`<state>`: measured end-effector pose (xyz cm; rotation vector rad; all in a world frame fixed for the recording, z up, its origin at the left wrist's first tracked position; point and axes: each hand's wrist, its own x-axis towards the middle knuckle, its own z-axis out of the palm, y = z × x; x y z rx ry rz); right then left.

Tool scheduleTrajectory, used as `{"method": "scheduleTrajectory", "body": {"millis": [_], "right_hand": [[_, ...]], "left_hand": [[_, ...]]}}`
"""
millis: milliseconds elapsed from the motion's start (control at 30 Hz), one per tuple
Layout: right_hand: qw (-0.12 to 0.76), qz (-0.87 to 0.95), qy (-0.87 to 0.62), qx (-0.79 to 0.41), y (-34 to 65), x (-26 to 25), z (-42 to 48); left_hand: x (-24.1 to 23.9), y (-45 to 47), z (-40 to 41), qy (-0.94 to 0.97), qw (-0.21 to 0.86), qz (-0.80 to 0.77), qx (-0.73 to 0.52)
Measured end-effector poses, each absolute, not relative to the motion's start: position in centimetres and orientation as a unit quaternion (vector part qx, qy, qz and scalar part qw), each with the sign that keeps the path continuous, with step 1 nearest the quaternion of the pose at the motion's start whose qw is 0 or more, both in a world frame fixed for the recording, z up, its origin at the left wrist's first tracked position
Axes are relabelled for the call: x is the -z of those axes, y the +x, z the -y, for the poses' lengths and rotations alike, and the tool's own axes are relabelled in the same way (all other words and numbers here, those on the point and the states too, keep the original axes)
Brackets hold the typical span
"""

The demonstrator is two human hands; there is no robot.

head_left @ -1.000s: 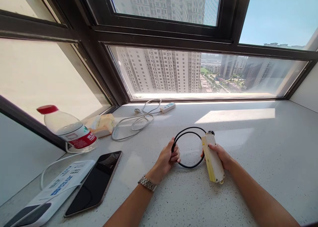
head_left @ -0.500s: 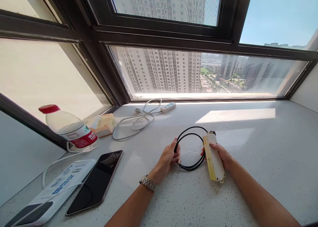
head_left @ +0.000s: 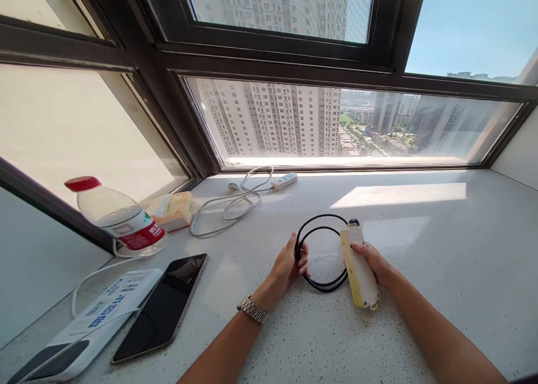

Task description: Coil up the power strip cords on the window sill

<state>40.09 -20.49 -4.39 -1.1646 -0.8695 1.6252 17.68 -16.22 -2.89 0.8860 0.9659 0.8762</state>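
Note:
A black cable (head_left: pixel 321 216) lies in a loose coil of a few loops between my hands. My left hand (head_left: pixel 290 263), with a metal watch on its wrist, has its fingers curled round the left side of the coil. My right hand (head_left: pixel 375 262) grips a long cream-and-yellow box (head_left: pixel 359 277), shaped like a power strip, with the thumb on its top face. The cable's black end shows at the box's far end. Right-hand fingers are mostly hidden behind the box, and no sockets can be seen on it.
To the left are a black-screened phone (head_left: pixel 162 308), a white box with blue print (head_left: pixel 113 305), a tilted red-capped bottle (head_left: pixel 121 216) and a tissue pack (head_left: pixel 174 210). A white power strip (head_left: pixel 284 181) with its cord (head_left: pixel 205 204) lies near the window frame (head_left: pixel 294 75).
The box has shifted slightly left and turned a little. My left fingers have loosened slightly round the cable, and the coil has moved a little.

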Motion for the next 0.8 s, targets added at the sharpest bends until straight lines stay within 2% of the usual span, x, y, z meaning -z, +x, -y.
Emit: {"method": "scheduleTrajectory", "body": {"millis": [600,800], "right_hand": [[0.452,0.410,-0.419,-0.672,40.1,3.6,20.6],[0.465,0.355,-0.470,-0.661,40.2,4.2,20.6]], "left_hand": [[1.8,17.0,16.3,0.396,0.720,-0.409,-0.397],[2.4,17.4,16.4,0.402,0.708,-0.410,-0.411]]}}
